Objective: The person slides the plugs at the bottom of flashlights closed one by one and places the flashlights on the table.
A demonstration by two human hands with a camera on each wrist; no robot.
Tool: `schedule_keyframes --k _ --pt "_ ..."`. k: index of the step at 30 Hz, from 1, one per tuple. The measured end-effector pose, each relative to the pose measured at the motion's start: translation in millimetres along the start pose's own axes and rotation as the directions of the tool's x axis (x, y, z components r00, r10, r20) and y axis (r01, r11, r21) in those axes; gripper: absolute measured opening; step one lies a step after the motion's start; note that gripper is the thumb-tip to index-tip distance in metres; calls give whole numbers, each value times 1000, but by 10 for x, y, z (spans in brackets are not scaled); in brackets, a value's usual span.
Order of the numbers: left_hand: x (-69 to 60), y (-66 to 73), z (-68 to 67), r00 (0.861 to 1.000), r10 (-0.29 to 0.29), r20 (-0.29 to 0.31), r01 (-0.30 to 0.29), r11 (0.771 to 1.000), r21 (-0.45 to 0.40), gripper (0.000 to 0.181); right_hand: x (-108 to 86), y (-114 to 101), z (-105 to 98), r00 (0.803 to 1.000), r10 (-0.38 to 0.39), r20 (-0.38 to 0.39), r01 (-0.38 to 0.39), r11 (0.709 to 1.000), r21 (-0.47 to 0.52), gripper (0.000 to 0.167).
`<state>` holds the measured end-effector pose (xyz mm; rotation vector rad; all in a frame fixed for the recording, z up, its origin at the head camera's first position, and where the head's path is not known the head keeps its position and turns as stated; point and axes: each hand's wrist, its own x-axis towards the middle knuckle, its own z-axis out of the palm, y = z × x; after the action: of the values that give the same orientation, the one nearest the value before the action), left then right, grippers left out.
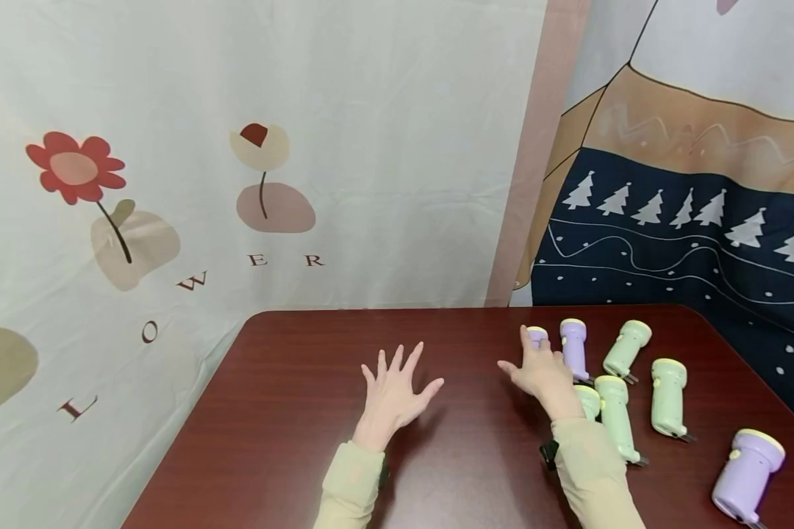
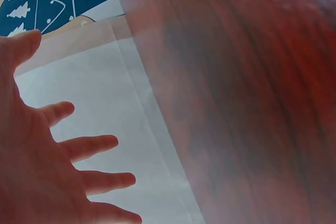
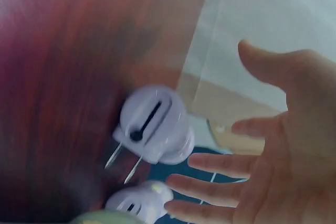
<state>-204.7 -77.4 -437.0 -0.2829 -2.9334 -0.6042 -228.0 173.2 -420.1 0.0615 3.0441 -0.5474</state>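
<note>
My left hand [image 1: 392, 400] hovers over the table's middle, fingers spread, holding nothing; in the left wrist view its fingers [image 2: 97, 148] are straight and apart. My right hand [image 1: 544, 375] reaches over the far right of the table with extended fingers. Right beside it, partly hidden, is a small purple flashlight [image 1: 537, 334]. In the right wrist view that flashlight [image 3: 153, 116] shows a slotted end and two metal plug prongs, with the fingers [image 3: 215, 190] apart from it. A second purple flashlight [image 1: 573, 347] stands just to the right. A green flashlight [image 1: 587, 400] is partly covered by my right wrist.
More green flashlights stand or lean on the right: one near my sleeve [image 1: 615, 415], one farther back [image 1: 627, 345], one farther right [image 1: 668, 397]. A purple flashlight [image 1: 748, 474] is at the front right. Printed curtains [image 1: 403, 147] hang behind the dark red table [image 1: 271, 441].
</note>
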Motion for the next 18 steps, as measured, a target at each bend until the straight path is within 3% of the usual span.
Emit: schedule_keyframes --k 6,11,18 --pt "-37 -19 14 1000 16 -27 -16 1000 10 70 125 148 -57 995 84 52 -85 996 30 84" --pt "-47 -29 26 999 27 -40 -27 1000 6 69 192 196 -35 990 109 85 -112 993 29 82" --pt "-60 -18 50 998 45 -50 -45 999 15 66 225 230 -24 992 121 48 -123 991 45 51"
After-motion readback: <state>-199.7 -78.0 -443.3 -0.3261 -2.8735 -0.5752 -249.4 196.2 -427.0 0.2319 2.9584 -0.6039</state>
